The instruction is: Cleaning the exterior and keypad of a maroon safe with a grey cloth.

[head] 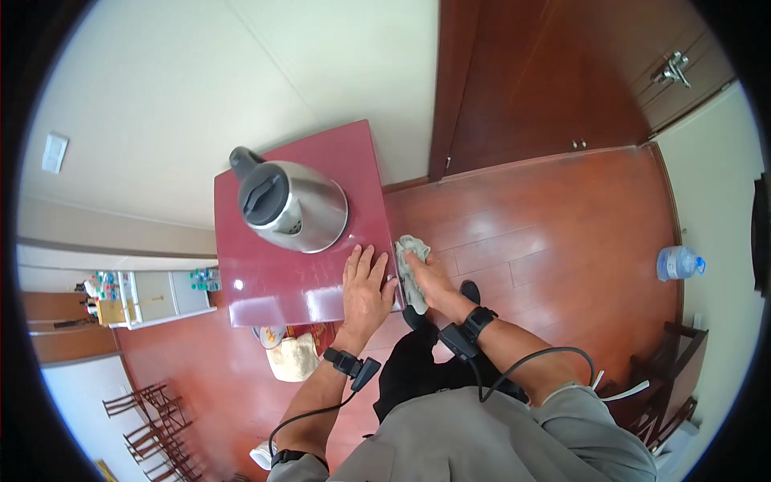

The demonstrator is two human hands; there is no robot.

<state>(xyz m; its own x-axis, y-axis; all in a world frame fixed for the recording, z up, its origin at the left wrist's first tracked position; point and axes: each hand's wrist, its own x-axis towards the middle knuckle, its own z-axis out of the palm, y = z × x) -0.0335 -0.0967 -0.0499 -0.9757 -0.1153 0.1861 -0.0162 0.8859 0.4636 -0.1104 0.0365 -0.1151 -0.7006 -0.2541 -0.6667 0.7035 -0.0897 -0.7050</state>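
A stainless steel electric kettle (310, 205) with a dark grey lid and handle stands upright on a glossy dark-red cabinet top (259, 277). My left hand (367, 292) lies on the top near its front right corner, fingers spread just below the kettle, holding nothing. Beside the right edge of the top, my right hand (429, 278) grips a greyish-white cloth (412, 295) that hangs against the cabinet's side. Part of the cloth is hidden behind the fingers.
Below the cabinet top's near edge lie a cream cloth (293, 359) and a patterned bowl or plate (270, 336). A large water bottle (677, 263) stands by the right wall. Wooden chairs (668, 385) are at lower right, a white trolley (162, 295) at left, and wooden doors (542, 78) ahead.
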